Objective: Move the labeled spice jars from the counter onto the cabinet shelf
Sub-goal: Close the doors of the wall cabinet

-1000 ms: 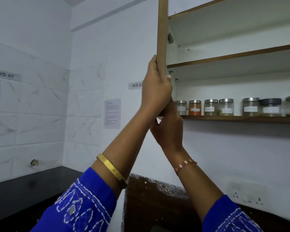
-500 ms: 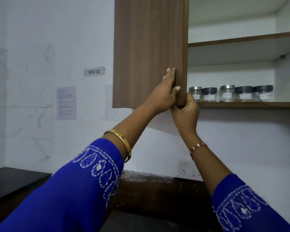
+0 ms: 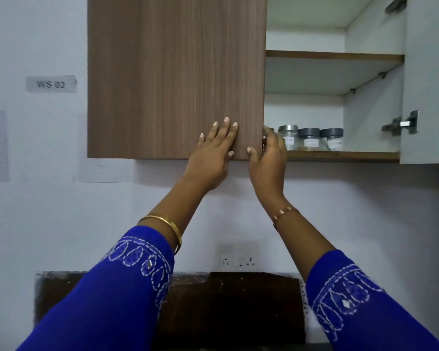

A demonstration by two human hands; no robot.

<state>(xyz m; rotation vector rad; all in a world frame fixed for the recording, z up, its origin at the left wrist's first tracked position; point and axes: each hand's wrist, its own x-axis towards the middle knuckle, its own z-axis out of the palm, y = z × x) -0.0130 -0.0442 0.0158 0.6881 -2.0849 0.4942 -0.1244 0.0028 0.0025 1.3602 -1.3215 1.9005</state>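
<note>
Task looks near done: labeled spice jars [image 3: 309, 139] sit in a row on the lower cabinet shelf [image 3: 340, 156]; no jars visible on the desk. Left hand [image 3: 213, 153] flat on the wooden door [image 3: 175, 77], fingers spread, holding nothing. Right hand [image 3: 269, 158] curls loosely around its free edge; judging the door-closing step is what's left.
</note>
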